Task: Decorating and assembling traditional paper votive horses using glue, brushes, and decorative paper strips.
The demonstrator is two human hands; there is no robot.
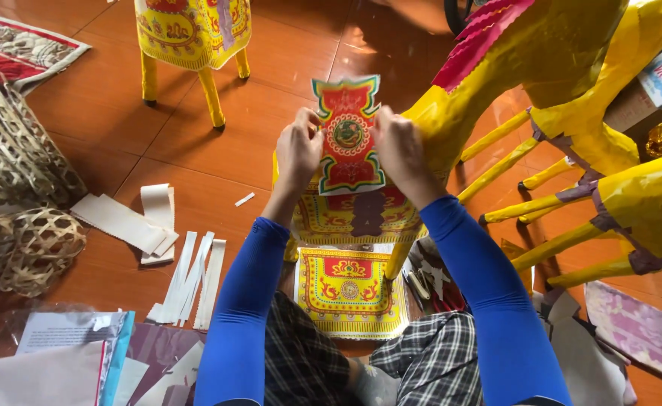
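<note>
Orange tiled floor (218,158) carried everything. I sat cross-legged, both arms in blue sleeves (244,316). Left hand (298,150) and right hand (400,150) raised red patterned paper cutout (348,135) upright between them, fingers pinched on its two side edges, above yellow paper stand (353,214) in front of me. Square yellow-and-red decorated sheet (349,292) lay flat near knees. Yellow paper horse figures (571,98) stood to right. White paper strips (192,280) and woven bamboo frames (22,195) lay to left.
</note>
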